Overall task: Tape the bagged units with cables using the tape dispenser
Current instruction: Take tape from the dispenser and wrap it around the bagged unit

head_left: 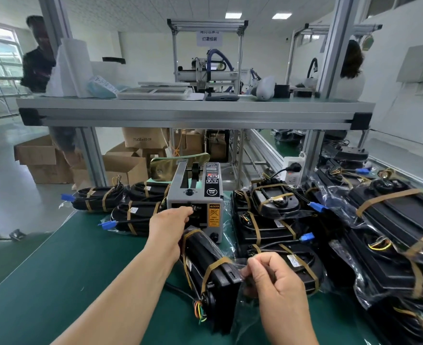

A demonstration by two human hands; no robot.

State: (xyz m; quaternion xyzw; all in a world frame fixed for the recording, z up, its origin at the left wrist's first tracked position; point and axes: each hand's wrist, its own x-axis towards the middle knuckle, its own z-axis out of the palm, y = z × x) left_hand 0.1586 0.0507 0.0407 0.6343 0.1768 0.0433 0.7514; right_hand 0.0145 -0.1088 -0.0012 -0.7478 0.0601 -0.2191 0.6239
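The green table fills the lower half of the frame. Above it, a grey aluminium shelf crosses the middle from left to right. On the right side of the frame lies a big pile of bagged units, black, each bound with brown tape bands, several with a blue connector at the end of the cable. A smaller group of taped units lies at the centre left, behind the left forearm. Brown cardboard boxes stand on the floor under the shelf.

In the lower centre, one bagged unit lies on the table, just in front of the tape dispenser and touching its base. This unit has two brown bands around it, and coloured wires come out at its near end. The dispenser is a grey box with a yellow caution label, standing at the centre of the frame between the two groups.

The left hand reaches to the slot of the dispenser, its fingers bent and drawn together there; whether they hold tape I cannot tell. The right hand, at lower right of centre, pinches the loose edge of the clear bag between thumb and fingers, at the near end of the unit.
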